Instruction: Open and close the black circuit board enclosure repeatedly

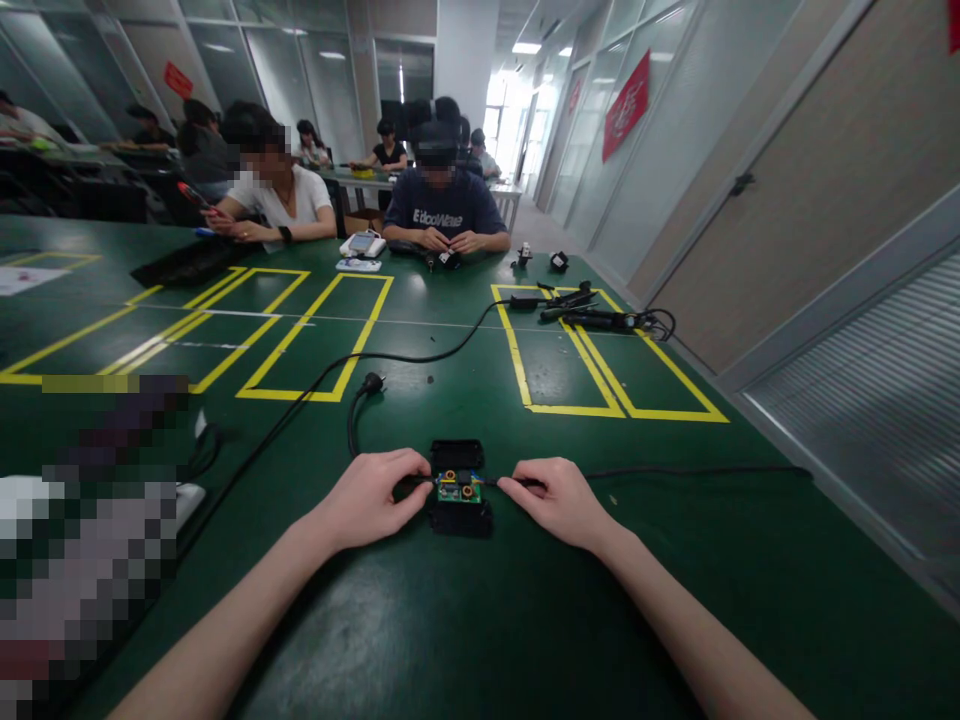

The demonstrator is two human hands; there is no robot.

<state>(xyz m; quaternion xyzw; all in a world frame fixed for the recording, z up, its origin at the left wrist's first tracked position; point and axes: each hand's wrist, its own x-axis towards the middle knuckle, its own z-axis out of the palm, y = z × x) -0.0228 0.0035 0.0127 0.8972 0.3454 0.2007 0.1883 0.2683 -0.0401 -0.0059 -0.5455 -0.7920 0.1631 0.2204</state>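
Note:
A small green circuit board (459, 487) with copper coils lies between my hands, among two halves of a black plastic case. One case half (457, 453) is behind the board, the other (460, 519) in front of it. My left hand (379, 497) pinches the black cable at the board's left end. On the opposite side, my right hand (559, 500) is closed on the black cable (675, 470) that runs off to the right. Thin coloured wires join both cables to the board. A black power plug (373, 382) rests on the table behind my left hand.
Yellow tape rectangles mark the green table (450, 640). A long black cord (390, 356) crosses toward several black tools and adapters (600, 310) at the back right. Two people (446, 205) sit across the table. Blurred-out items lie at the left.

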